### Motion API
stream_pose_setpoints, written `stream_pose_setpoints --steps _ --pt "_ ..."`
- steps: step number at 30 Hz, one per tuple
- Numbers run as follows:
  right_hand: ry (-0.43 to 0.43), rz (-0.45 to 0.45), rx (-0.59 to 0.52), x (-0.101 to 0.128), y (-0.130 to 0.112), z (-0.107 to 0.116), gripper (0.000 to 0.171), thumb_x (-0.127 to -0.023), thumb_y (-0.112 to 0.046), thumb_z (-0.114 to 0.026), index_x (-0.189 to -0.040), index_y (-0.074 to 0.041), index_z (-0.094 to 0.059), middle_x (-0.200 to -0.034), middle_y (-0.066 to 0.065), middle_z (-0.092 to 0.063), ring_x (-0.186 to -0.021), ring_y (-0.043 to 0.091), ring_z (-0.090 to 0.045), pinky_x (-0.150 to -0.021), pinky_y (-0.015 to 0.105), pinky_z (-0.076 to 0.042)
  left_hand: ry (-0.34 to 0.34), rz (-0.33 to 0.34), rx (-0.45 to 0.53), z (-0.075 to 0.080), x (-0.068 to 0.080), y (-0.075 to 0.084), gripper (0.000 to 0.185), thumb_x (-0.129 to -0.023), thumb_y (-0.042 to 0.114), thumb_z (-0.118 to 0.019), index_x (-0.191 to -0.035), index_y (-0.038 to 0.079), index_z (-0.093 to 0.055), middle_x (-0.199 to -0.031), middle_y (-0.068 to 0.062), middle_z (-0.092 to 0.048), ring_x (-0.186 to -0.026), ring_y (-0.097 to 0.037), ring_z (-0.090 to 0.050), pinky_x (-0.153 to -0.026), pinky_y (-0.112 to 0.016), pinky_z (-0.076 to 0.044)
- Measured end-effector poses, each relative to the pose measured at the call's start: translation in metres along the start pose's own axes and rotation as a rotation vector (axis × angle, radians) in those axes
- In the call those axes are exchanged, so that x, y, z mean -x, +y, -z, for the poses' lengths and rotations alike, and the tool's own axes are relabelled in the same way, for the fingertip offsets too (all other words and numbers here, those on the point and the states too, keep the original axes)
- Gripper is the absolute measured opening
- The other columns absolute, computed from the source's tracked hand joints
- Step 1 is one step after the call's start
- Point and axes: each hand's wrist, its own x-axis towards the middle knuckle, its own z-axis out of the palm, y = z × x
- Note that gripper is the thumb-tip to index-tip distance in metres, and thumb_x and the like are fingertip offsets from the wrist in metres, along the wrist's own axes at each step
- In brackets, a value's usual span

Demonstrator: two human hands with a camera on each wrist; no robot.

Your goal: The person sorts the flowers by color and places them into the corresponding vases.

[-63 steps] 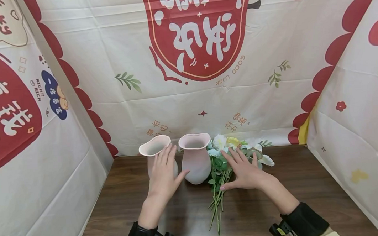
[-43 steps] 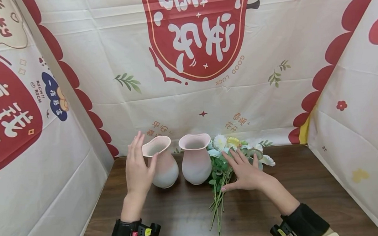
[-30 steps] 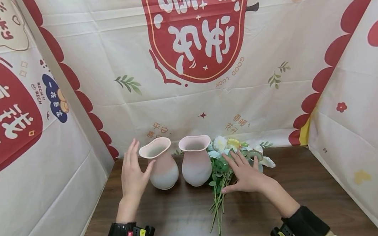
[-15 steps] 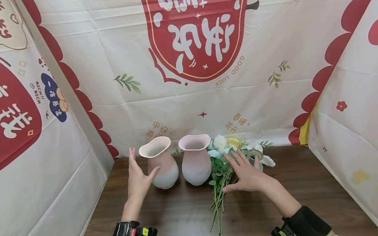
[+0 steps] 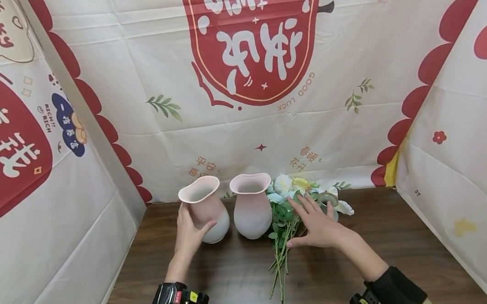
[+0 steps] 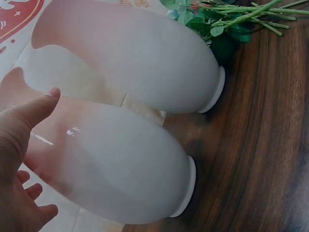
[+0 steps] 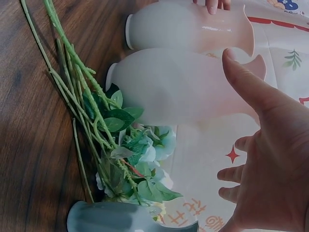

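Note:
Two pink-to-white ceramic vases stand side by side: the left vase [image 5: 208,216] and the right vase [image 5: 252,211]. My left hand [image 5: 190,233] is at the left vase, its thumb across the front and its fingers along the left side. In the left wrist view the thumb [image 6: 38,108] and fingertips lie on either side of that vase [image 6: 120,159]; firm contact cannot be made out. My right hand [image 5: 319,226] hovers with spread fingers by a bunch of artificial flowers [image 5: 286,214], holding nothing. The flowers lie with green stems [image 7: 72,72] towards me.
Partly behind my right hand is a small grey-green vase [image 7: 111,217], its rim [image 5: 327,199] showing in the head view. Printed cloth walls [image 5: 259,128] enclose the dark wooden table [image 5: 233,281] at the back and sides.
My left hand has left the left vase's front, swung out to its left, then come back right against its side. The right hand, vases and flowers stay put.

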Motion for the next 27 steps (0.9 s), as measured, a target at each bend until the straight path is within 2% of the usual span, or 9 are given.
stream_pose_setpoints --steps 7,17,23,27 --pt "0.021 0.021 -0.006 0.001 -0.002 0.000 0.114 -0.074 -0.074 -0.069 -0.161 -0.020 -0.017 -0.165 0.022 -0.018 -0.152 0.047 -0.011 -0.104 0.084 -0.005 -0.008 0.054 0.047 -0.005 0.002 -0.003 0.103 -0.076 0.020 -0.087 -0.153 -0.006 -0.023 -0.151 -0.033 -0.036 -0.142 -0.047 -0.035 -0.119 -0.057 -0.028" --pt "0.067 0.068 -0.020 -0.001 -0.001 -0.006 0.107 -0.080 -0.069 -0.068 -0.160 -0.018 -0.019 -0.163 0.023 -0.021 -0.151 0.048 -0.013 -0.107 0.082 -0.009 -0.002 0.069 0.073 -0.007 0.001 -0.006 0.092 -0.081 0.013 -0.082 -0.151 -0.008 -0.025 -0.147 -0.033 -0.038 -0.140 -0.047 -0.038 -0.117 -0.056 -0.030" --pt "0.077 0.114 -0.068 -0.005 -0.002 -0.010 0.100 -0.085 -0.060 -0.069 -0.159 -0.011 -0.023 -0.162 0.025 -0.021 -0.150 0.050 -0.014 -0.112 0.075 -0.017 -0.008 0.096 0.102 -0.008 0.001 -0.011 0.090 -0.083 0.011 -0.080 -0.150 -0.008 -0.025 -0.148 -0.032 -0.036 -0.141 -0.046 -0.036 -0.117 -0.057 -0.030" --pt "0.078 0.087 -0.114 -0.008 -0.003 -0.013 0.098 -0.086 -0.057 -0.069 -0.159 -0.009 -0.023 -0.163 0.024 -0.021 -0.150 0.048 -0.016 -0.113 0.070 -0.025 -0.021 0.098 0.117 -0.011 -0.001 -0.015 0.089 -0.084 0.013 -0.080 -0.150 -0.007 -0.024 -0.149 -0.030 -0.034 -0.143 -0.045 -0.035 -0.118 -0.056 -0.029"
